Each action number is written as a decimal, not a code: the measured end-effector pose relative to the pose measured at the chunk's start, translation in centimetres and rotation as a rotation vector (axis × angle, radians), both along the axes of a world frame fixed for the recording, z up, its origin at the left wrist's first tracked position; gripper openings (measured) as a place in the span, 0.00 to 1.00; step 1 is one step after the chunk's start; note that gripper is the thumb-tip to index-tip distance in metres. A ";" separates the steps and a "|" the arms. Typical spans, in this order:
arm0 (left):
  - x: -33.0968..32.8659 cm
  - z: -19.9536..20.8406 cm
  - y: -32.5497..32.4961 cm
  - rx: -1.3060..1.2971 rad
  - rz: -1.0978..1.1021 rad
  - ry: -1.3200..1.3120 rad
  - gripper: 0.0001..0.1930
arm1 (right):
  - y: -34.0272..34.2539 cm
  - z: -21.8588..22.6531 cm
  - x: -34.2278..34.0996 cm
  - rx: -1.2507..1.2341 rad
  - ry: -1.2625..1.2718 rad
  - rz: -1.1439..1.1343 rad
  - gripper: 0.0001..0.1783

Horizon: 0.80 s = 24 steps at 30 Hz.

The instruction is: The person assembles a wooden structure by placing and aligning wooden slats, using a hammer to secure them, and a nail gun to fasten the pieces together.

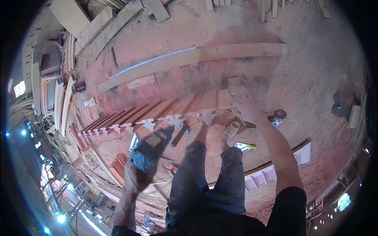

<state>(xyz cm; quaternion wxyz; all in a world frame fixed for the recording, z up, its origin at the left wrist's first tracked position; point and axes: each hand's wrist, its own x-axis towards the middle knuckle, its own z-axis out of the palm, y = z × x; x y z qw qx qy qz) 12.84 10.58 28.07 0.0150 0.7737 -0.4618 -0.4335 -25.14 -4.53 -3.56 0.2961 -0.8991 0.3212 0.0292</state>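
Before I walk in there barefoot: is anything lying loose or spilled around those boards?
Yes. Sawdust covers the whole floor, and a hammer and a tape roll lie loose by the person's feet. The left hand holds a power tool; the right hand rests on the row of boards.

A long plank (193,59) lies behind the row of boards (165,110).

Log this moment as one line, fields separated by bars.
left hand: grips power tool | right hand: rests on row of reddish wooden slats | floor: sawdust, long plank
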 end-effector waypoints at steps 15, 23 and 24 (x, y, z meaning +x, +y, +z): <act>-6.4 -27.6 -29.0 -0.007 -0.745 0.249 0.25 | 0.3 -0.7 -0.2 -0.131 -0.158 -0.066 0.11; -9.0 -43.8 -31.5 0.526 -0.536 0.439 0.25 | -0.2 -0.8 -0.5 -0.055 -0.208 -0.057 0.11; -9.0 -45.1 -31.8 0.555 -0.527 0.434 0.25 | -0.3 -0.8 -0.5 -0.045 -0.210 -0.056 0.11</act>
